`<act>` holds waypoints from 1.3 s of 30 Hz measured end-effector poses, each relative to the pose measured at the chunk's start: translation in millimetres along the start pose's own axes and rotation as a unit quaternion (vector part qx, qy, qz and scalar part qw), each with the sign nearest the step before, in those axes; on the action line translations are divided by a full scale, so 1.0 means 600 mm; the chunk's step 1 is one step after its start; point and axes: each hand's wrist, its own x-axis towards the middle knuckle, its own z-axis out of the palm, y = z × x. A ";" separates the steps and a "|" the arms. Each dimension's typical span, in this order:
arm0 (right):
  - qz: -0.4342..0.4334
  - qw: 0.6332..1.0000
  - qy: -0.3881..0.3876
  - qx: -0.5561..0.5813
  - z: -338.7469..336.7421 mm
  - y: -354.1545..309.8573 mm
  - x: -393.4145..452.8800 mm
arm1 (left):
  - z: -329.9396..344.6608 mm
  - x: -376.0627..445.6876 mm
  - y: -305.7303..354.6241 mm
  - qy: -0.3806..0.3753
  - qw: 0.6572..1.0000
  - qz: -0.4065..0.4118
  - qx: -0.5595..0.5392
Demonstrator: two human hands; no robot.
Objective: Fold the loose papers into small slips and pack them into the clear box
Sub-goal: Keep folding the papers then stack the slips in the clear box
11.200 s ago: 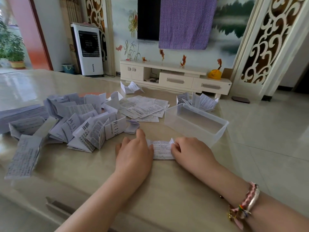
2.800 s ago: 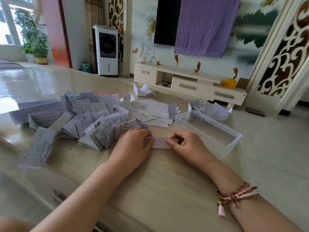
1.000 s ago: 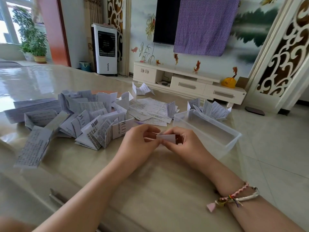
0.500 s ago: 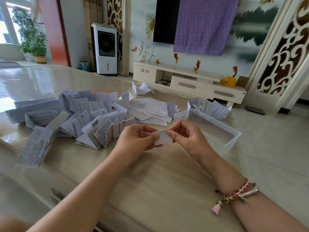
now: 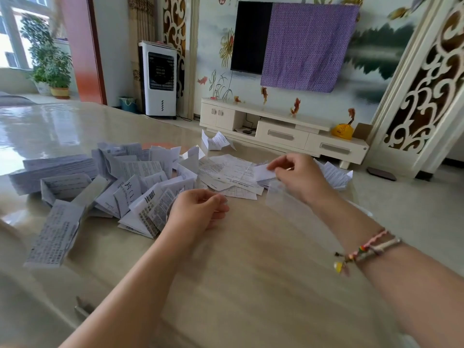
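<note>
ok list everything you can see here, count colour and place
folded white paper slip: one, pinched in right hand, above the box
clear plastic box: one, blurred, under right hand
loose printed papers: many, white, piled left and centre on the table
glossy beige table: one
white air cooler: one, back wall
purple cloth: one, draped over black TV
cream TV cabinet: one, below
left hand: loosely curled, empty, by the pile
right hand: wears bracelets

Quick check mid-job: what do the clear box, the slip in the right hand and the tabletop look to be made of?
Clear box: seemingly thin plastic, frosted-translucent; the tabletop shows through its wall.
Slip pinched by the right hand: thin white paper, matte, with a crisp folded edge.
Tabletop: beige, streaked like marble and glossy, mirroring window light; stone or glazed laminate, I cannot tell which.
</note>
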 end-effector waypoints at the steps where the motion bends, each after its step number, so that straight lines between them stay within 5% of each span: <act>1: 0.008 0.999 0.004 -0.038 -0.007 0.004 0.022 | 0.000 0.003 0.000 0.004 1.000 -0.007 -0.003; 7: 0.093 0.966 -0.057 -0.235 -0.012 0.051 0.116 | 0.003 0.015 0.003 -0.001 0.999 -0.042 -0.001; 14: -0.086 0.945 -0.122 -0.291 0.073 0.020 0.121 | 0.001 0.021 -0.003 -0.009 0.998 -0.059 -0.016; 23: -0.123 0.866 -0.191 -0.445 0.158 -0.004 0.120 | 0.000 0.019 -0.007 -0.012 0.999 -0.045 -0.009; 30: -0.136 0.865 -0.125 -0.467 0.156 0.006 0.111 | -0.001 0.017 -0.009 -0.014 0.999 -0.037 -0.004; 35: -0.131 0.954 0.032 -0.266 0.125 0.004 0.117 | -0.001 0.017 -0.012 -0.012 1.000 -0.027 -0.003; 39: -0.241 0.951 0.076 -0.181 0.076 -0.012 0.073 | -0.002 0.013 -0.016 -0.012 1.000 0.000 0.004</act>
